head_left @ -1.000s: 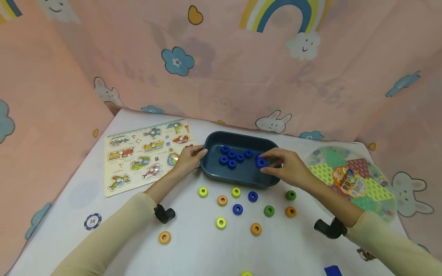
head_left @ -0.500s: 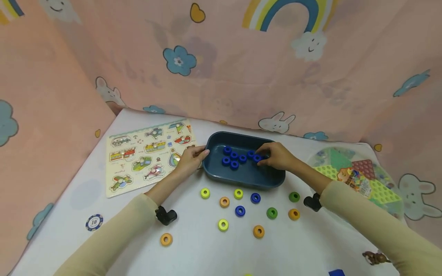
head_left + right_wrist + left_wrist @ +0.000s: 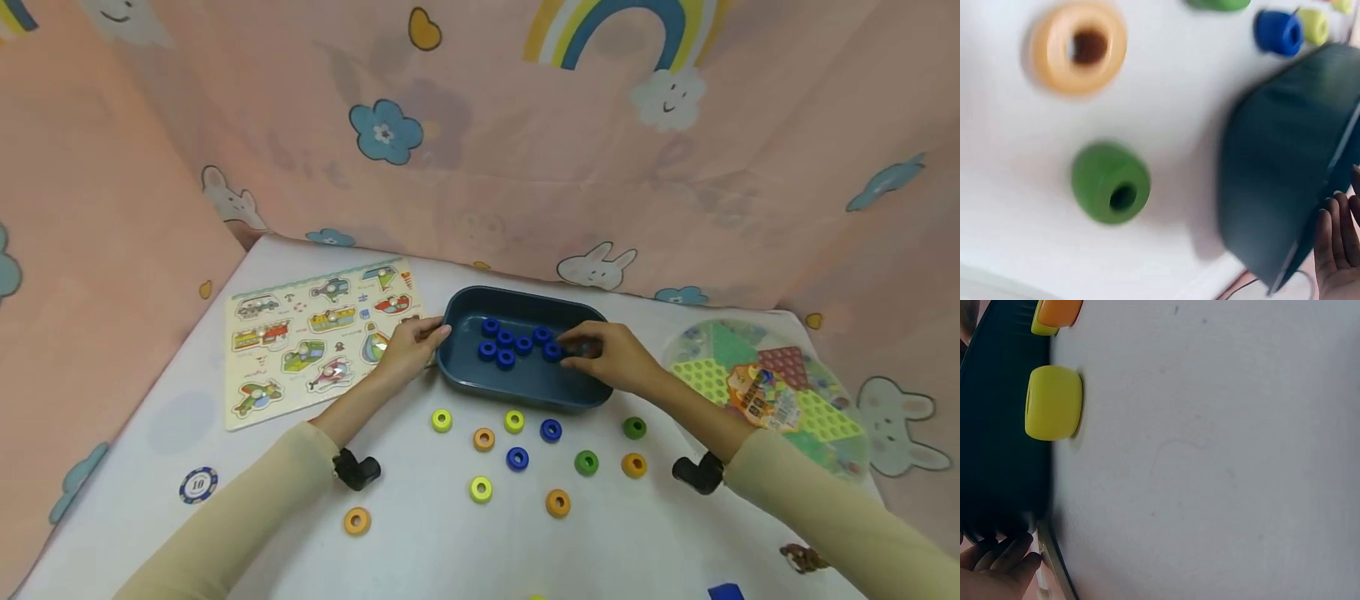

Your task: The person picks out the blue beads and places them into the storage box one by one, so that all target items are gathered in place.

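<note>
A dark blue-green tray [image 3: 525,392] stands on the white table with several blue rings [image 3: 506,359] lying inside it. My left hand [image 3: 408,350] holds the tray's left end, its thumb at the rim. In the left wrist view, fingers touch the tray's outer end. Over the tray's right side, my right hand [image 3: 618,358] has its fingertips just beside a blue ring [image 3: 552,351], with thumb and fingers apart. Its fingers also show past the rim in the right wrist view. In front of the tray lie two more blue rings [image 3: 517,459].
Yellow rings [image 3: 481,489], orange rings [image 3: 557,503] and green rings [image 3: 587,462] are scattered before the tray. A vehicle puzzle board [image 3: 322,333] lies left, a clear round pack [image 3: 772,392] right. A poker chip [image 3: 198,484] sits at front left, a blue block [image 3: 725,592] at the front edge.
My right hand lowered a blue ring into the tray, let go and drew back slightly to the right. The left hand stayed at the tray's end.
</note>
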The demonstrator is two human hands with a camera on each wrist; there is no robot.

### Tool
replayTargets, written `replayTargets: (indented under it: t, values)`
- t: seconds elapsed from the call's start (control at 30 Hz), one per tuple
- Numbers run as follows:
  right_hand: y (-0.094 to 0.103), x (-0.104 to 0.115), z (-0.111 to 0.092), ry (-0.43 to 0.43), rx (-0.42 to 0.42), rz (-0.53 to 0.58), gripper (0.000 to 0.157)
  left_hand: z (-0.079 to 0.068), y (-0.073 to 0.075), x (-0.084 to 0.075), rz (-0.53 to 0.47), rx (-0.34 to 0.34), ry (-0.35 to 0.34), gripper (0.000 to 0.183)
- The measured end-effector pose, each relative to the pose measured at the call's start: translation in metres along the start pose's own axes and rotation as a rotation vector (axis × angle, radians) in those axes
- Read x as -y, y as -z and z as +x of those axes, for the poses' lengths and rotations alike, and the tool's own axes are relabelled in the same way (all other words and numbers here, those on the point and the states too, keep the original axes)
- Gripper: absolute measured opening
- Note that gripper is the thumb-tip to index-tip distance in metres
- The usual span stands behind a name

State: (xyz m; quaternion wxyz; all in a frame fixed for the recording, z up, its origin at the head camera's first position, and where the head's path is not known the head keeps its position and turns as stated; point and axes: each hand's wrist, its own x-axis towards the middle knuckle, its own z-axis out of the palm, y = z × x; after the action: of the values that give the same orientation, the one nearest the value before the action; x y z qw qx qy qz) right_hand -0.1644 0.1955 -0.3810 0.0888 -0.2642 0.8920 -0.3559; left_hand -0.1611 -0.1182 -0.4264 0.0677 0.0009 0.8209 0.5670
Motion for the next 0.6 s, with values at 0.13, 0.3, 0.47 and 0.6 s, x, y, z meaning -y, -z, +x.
replayTargets:
  t: [0.13, 0.3, 0.47, 0.6]
  values:
    - [0.000, 0.019, -0.022, -0.001, -0.052, 0.101, 0.028, 0.000, 0.000, 0.001, -0.003, 0.005, 0.006, 0.040]
    - [-0.011, 0.038, -0.052, 0.025, -0.147, 0.181, 0.026, 0.000, 0.001, 0.000, 0.003, 0.006, 0.002, 0.040]
    - [-0.032, 0.038, -0.076, 0.024, -0.171, 0.240, 0.029, 0.001, 0.001, 0.000, 0.009, 0.001, -0.005, 0.040]
    - [-0.051, 0.031, -0.088, -0.047, -0.126, 0.231, 0.037, 0.001, 0.001, 0.001, 0.010, 0.005, 0.002, 0.041]
